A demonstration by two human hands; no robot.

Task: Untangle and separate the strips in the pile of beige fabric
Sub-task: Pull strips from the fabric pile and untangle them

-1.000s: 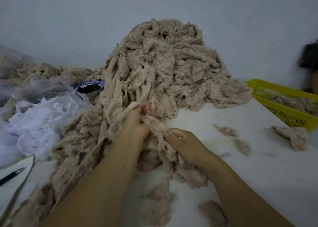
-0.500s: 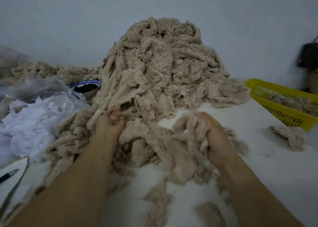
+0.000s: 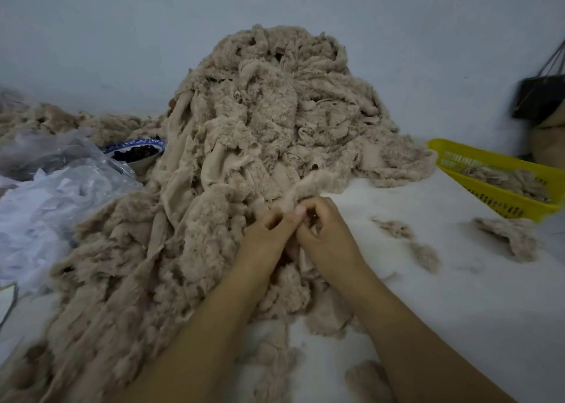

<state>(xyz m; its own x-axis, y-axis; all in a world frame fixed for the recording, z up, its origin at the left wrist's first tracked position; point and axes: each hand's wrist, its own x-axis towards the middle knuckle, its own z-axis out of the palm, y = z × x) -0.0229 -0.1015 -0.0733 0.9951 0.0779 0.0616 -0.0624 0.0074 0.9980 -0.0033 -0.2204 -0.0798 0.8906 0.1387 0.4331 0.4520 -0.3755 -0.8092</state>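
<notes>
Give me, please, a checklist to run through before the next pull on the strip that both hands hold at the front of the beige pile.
1. Left hand and right hand both pinch the strip: ok.
2. Strip free of the pile: not ok, its far end runs into the tangle.
3. Other strips caught on it: cannot tell, the hands hide that part.
4. Bare table on the right to lay it on: ok.
5. Room in the yellow basket: ok, only partly filled.
6. Bowl out of the pull's way: not ok, the pile's edge is right beside it.
</notes>
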